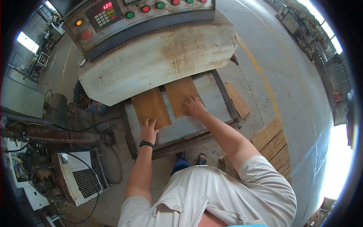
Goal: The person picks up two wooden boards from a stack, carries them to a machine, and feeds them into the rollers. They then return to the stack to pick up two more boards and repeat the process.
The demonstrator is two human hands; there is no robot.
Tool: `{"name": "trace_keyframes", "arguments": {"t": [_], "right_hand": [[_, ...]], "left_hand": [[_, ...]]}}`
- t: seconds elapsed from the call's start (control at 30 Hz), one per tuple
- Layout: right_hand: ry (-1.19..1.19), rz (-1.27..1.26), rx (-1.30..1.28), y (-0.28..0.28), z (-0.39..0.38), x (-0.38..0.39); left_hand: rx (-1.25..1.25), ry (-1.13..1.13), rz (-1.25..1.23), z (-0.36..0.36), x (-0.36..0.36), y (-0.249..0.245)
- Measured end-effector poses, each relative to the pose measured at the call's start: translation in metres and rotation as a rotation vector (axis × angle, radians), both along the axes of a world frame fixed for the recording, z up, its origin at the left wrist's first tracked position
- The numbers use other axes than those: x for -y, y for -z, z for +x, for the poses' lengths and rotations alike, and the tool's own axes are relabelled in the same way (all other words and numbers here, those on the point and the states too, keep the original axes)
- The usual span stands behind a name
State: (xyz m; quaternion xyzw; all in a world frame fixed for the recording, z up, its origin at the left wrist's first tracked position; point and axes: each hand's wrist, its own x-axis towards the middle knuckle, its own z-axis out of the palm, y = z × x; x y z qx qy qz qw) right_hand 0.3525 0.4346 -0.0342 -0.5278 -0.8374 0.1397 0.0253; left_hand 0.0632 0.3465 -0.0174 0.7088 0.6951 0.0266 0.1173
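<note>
Two brown wooden boards lie side by side on a grey metal machine bed [221, 109], their far ends passing under the pale machine cover [151, 60]. My left hand [149, 129], with a dark band at the wrist, rests its spread fingers on the near edge of the left board [151, 108]. On the right board [181, 92], near its right edge, my right hand [194, 107] lies with its fingers spread. A narrow strip of metal shows between the boards.
Above the cover is a control panel [132, 24] with coloured buttons and a red display. Pipes and a white unit with a black grille [86, 182] stand at the left. Wooden planks [270, 140] lie on the floor at the right.
</note>
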Motion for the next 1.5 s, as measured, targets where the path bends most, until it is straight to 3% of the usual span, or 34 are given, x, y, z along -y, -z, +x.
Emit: {"name": "trace_keyframes", "arguments": {"t": [0.4,0.7,0.9,1.0,1.13,1.23,1.3,1.43,1.5], "right_hand": [[0.015,0.035,0.009,0.001,-0.021,-0.038],[0.205,0.052,-0.047,-0.02,-0.041,-0.052],[0.21,0.198,0.11,0.016,-0.058,-0.06],[0.127,-0.07,0.251,0.022,-0.058,-0.071],[0.257,0.149,-0.071,0.015,-0.031,-0.009],[0.406,0.309,-0.419,0.014,0.0,0.067],[0.51,0.358,-0.483,0.023,0.023,0.131],[0.784,0.426,-0.376,0.031,0.06,0.293],[0.97,0.199,-0.298,0.057,0.067,0.382]], "left_hand": [[-0.044,0.051,0.009,-0.014,-0.052,0.002],[-0.031,0.067,0.043,-0.02,-0.083,0.001],[0.021,0.076,0.076,-0.025,-0.103,0.008],[0.03,0.161,0.091,-0.033,-0.119,0.024],[0.052,0.169,0.122,-0.024,-0.12,0.02],[0.119,0.372,0.231,-0.004,-0.101,0.017],[0.216,0.46,0.19,0.021,-0.07,0.014],[0.312,0.728,0.106,0.081,0.006,0.01],[0.417,0.868,0.032,0.117,0.048,0.005]]}}
